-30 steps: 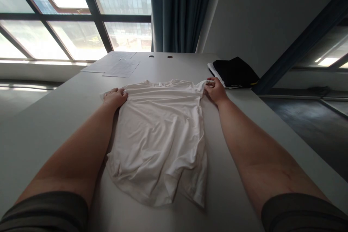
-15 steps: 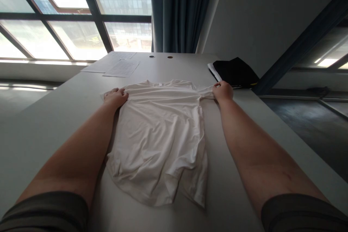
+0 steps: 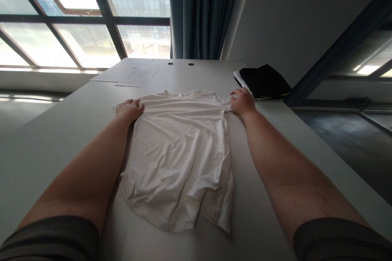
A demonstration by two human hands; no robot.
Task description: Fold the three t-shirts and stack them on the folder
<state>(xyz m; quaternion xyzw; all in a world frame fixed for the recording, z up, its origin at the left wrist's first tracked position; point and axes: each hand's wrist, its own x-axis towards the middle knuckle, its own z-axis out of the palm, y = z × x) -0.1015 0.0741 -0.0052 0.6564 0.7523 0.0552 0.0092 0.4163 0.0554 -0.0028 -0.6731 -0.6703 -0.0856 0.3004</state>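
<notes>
On my feed I see both sleeves in dark grey, maybe w/ a greenish tint. L sleeve (image 3: 52,236) ends in a wide, curved edge w/ soft horiz. folds; R sleeve (image 3: 339,238), same col., shows similar creases. L forearm (image 3: 88,159) & R forearm (image 3: 284,163) are bare, R w/ a faint mark.

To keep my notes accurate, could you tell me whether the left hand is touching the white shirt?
Touching: the head view shows the left hand lying on the white shirt at its sleeve.

Two grips (image 3: 130,110) (image 3: 243,101), one shirt (image 3: 180,142), one table (image 3: 260,220) and two round holes (image 3: 170,63) (image 3: 191,64) show.
</notes>
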